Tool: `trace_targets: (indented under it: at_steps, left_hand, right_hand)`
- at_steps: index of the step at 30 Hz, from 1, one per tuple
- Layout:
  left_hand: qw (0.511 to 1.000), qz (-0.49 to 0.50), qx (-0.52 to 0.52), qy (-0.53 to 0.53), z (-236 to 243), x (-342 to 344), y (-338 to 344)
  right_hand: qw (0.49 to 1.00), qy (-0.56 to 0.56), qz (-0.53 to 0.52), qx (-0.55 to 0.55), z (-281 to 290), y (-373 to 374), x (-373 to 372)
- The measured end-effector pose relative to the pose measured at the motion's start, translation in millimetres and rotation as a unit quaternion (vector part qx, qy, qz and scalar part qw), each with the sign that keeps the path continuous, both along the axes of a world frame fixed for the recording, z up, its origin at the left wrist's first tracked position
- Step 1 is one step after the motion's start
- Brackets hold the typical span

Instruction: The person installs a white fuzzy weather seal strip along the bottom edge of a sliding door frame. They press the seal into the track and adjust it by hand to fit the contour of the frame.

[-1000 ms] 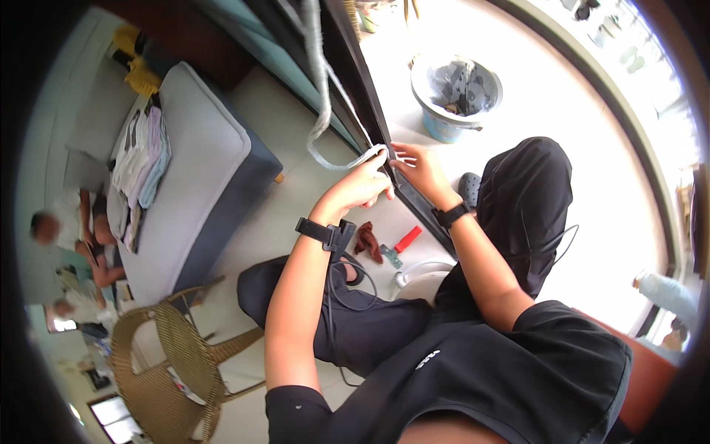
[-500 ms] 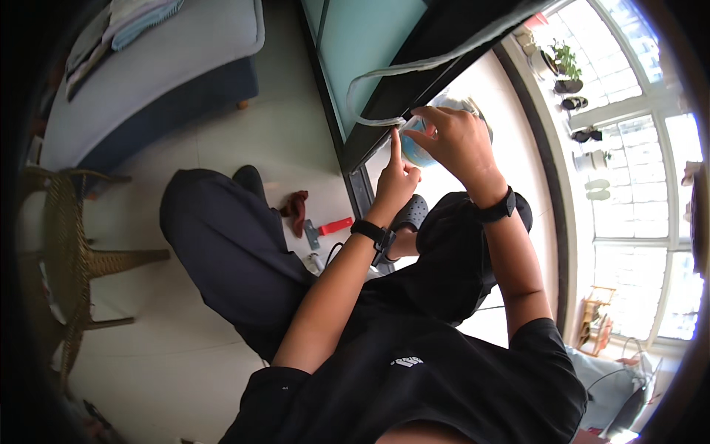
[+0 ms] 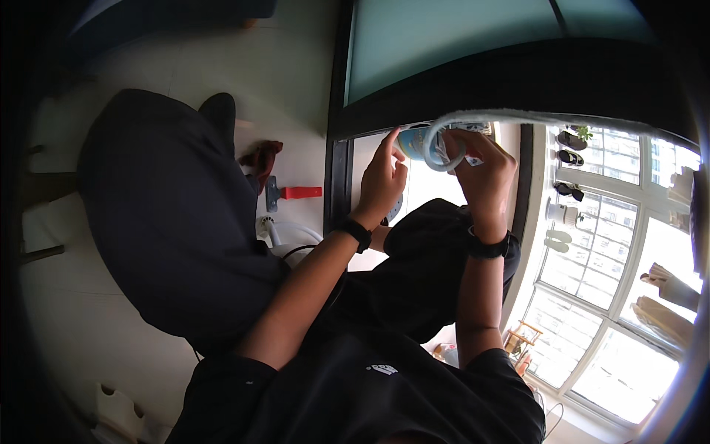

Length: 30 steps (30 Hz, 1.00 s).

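Pale tiled floor (image 3: 296,96) fills the upper left of the view, and tall white-framed windows (image 3: 614,296) curve along the right edge. Between them runs a dark door frame (image 3: 339,148) with a frosted teal glass panel (image 3: 458,37) above it. Seen from overhead, a person in dark trousers and a black short-sleeved top raises both forearms toward the lower edge of that frame.

At the frame's edge, the left hand (image 3: 381,181), with a black watch at the wrist, has its index finger stretched out straight and its tip touching the frame, while the other fingers curl loosely; it does not appear to hold anything. The right hand (image 3: 484,174), with a black band at the wrist, is closed around a pale grey rubbery strip (image 3: 444,144), which bends in a loop just above the fingers and then runs off to the right along the frame. A round light-blue container (image 3: 413,143) shows just between the two hands; whether either hand touches it cannot be told.

On the floor beside the left knee lie a small scraper with a red handle (image 3: 292,193) and a crumpled reddish-brown cloth (image 3: 260,155)
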State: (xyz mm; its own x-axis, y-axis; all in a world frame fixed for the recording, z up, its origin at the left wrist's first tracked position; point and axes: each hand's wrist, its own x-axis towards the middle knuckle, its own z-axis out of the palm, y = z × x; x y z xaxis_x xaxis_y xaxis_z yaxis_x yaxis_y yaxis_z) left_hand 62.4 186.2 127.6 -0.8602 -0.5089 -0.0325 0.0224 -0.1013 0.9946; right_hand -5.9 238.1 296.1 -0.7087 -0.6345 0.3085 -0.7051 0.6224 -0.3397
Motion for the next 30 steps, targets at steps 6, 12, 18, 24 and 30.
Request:
trace_targets:
  at_steps: [6,12,18,24,30]
  left_hand:
    - [1.0,0.01,0.014,-0.019,-18.4,-6.6,9.0]
    - [0.999,0.028,-0.037,-0.022,-29.7,-7.0,14.3]
    - [0.997,0.05,-0.054,-0.012,-41.0,-10.7,16.3]
    - [0.99,0.065,-0.127,0.017,-40.4,-10.5,16.3]
    - [0.993,0.054,-0.1,0.02,-30.2,-7.7,12.5]
  right_hand:
    - [0.992,-0.097,0.061,0.047,3.8,5.5,4.1]
    - [0.976,-0.176,0.104,0.076,0.7,15.8,6.0]
    - [0.938,-0.293,0.156,0.1,-2.7,22.0,5.3]
    - [0.919,-0.355,0.125,0.113,-5.3,24.6,4.9]
    - [0.921,-0.342,0.139,0.123,-8.8,27.0,3.9]
